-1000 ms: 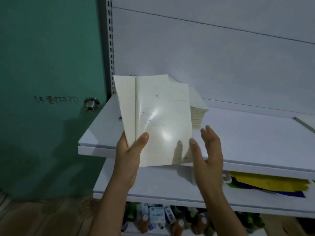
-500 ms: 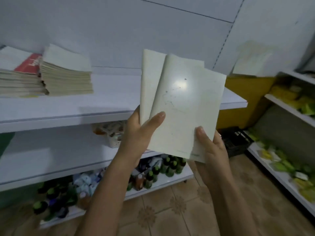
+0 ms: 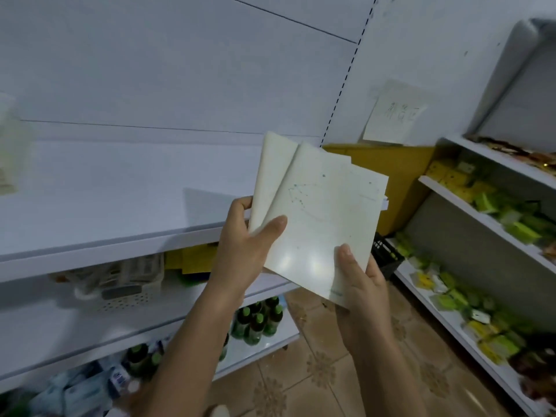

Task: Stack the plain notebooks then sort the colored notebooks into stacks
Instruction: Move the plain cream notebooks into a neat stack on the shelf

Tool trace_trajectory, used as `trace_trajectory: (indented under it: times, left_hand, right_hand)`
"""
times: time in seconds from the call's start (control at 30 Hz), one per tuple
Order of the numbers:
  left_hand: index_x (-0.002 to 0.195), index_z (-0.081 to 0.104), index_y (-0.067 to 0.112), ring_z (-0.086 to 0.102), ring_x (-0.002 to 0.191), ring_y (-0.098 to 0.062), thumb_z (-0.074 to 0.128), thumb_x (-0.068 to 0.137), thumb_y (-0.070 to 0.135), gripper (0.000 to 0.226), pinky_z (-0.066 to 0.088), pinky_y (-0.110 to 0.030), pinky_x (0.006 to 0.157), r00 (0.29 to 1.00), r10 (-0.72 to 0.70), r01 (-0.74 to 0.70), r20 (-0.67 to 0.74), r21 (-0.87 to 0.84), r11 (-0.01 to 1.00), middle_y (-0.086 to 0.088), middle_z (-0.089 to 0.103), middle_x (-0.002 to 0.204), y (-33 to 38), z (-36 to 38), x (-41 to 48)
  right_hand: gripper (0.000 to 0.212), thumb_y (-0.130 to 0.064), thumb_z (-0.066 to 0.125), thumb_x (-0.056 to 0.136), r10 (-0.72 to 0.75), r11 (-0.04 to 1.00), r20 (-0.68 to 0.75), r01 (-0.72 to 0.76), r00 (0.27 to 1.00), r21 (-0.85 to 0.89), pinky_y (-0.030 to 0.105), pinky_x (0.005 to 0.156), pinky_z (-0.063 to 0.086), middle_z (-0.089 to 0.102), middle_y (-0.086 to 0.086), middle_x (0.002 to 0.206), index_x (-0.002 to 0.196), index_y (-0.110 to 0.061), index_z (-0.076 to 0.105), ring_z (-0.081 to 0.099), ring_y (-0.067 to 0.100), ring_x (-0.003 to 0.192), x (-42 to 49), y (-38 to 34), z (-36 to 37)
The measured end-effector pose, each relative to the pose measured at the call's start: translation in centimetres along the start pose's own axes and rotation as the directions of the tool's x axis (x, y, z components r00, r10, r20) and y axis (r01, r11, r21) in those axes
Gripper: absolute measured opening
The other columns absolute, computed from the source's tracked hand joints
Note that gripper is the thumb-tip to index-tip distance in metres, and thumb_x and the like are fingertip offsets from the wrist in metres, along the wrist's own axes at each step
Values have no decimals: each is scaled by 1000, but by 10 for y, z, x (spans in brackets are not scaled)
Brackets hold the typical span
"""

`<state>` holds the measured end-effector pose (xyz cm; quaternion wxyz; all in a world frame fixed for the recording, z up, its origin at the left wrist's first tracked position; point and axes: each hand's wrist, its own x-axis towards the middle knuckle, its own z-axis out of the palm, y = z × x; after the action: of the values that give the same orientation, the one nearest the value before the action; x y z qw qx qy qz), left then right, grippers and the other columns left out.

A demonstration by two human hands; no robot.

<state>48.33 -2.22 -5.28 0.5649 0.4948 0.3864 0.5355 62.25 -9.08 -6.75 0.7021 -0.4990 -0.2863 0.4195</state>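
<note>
A: How far along are we?

B: Midway at best, we'd judge. Our plain notebooks [image 3: 325,224] are off the shelf and in the air at the centre of the frame, fanned into at least two pale covers. They sit in front of the right end of the white upper shelf [image 3: 105,206].

A: And our hands?

B: Our left hand [image 3: 240,254] pinches the left edge, thumb lying across the front cover and fingers curled behind. Our right hand [image 3: 361,284] grips the lower right corner, thumb on the front and fingers underneath.

A: So nothing is set down from this bunch?

B: No. We see no stack in the frame. A pale blur at the far left edge is too smeared for us to name. These notebooks have yet to go onto a pile. We see no coloured notebooks here, so we'd guess that sorting is all ahead.

A: What differs from half a second ago?

B: Then two stacks stood on the shelf at upper left. Our view has swung right and they are gone from the frame. Now the paper note [image 3: 394,115] on the wall sits upper right. Both grips look the same as before.
</note>
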Motion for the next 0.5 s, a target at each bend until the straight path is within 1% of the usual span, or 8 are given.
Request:
trace_trajectory:
  times: [0.07, 0.13, 0.17, 0.23, 0.33, 0.37, 0.43, 0.5]
  left_hand:
    - [117, 48, 25, 65, 82, -11, 62, 89, 28, 32, 52, -22, 56, 1000, 1, -1, 15, -18, 1000, -1, 65, 102, -4, 20, 38]
    - [115, 48, 25, 63, 78, -8, 59, 91, 29, 26, 50, -19, 53, 999, -16, 18, 43, -53, 998, 1, 65, 98, -5, 43, 77]
    - [114, 49, 24, 63, 78, -7, 58, 92, 30, 25, 50, -19, 52, 997, -38, 43, 66, -76, 996, 1, 64, 98, -5, 53, 94]
    - [117, 47, 23, 62, 82, -8, 57, 92, 31, 29, 50, -19, 51, 989, -98, 110, 109, -105, 988, 1, 62, 102, -8, 72, 123]
    - [120, 40, 24, 61, 89, -11, 56, 92, 27, 32, 53, -22, 57, 979, -162, 173, 121, -85, 981, 0, 59, 108, -21, 91, 155]
    - [119, 39, 24, 61, 90, -12, 56, 92, 25, 32, 53, -21, 56, 978, -169, 177, 119, -63, 982, 0, 58, 109, -26, 94, 163]
    - [117, 40, 24, 61, 89, -10, 55, 92, 24, 29, 52, -18, 57, 978, -170, 170, 123, 12, 985, 1, 60, 107, -36, 95, 177]
    - [118, 44, 25, 61, 91, -8, 55, 93, 26, 28, 52, -16, 62, 979, -161, 150, 126, 88, 985, 5, 61, 105, -43, 93, 192]
  right_hand:
    - [20, -22, 54, 94, -22, 998, -49, 19, 999, -58, 34, 77, 55, 71, -1, 111, 112, -27, 62, 67, 21, 100, 39, -8, -2]
    - [15, -24, 57, 93, -71, 989, -133, 52, 989, -137, 31, 67, 53, 71, 3, 108, 106, -27, 63, 67, 24, 93, 80, -19, -6]
    - [13, -25, 57, 93, -98, 983, -174, 69, 980, -167, 30, 66, 53, 71, 4, 107, 105, -26, 63, 67, 23, 92, 99, -25, -8]
    - [15, -23, 57, 94, -138, 976, -224, 94, 965, -196, 30, 71, 54, 71, 2, 106, 107, -22, 63, 68, 20, 94, 133, -33, -12]
    - [19, -23, 56, 95, -164, 971, -260, 109, 952, -214, 30, 73, 55, 70, 1, 106, 113, -20, 63, 68, 19, 94, 175, -31, -16]
    - [18, -23, 56, 95, -171, 966, -269, 108, 948, -233, 32, 74, 55, 70, 0, 106, 111, -23, 63, 67, 20, 95, 187, -26, -18]
    - [11, -24, 57, 94, -167, 959, -283, 89, 944, -269, 40, 81, 56, 69, -3, 105, 101, -30, 63, 66, 22, 97, 209, -14, -20]
    - [9, -26, 57, 94, -151, 953, -280, 64, 948, -297, 43, 86, 55, 68, -7, 103, 94, -34, 61, 65, 21, 98, 230, -6, -20]
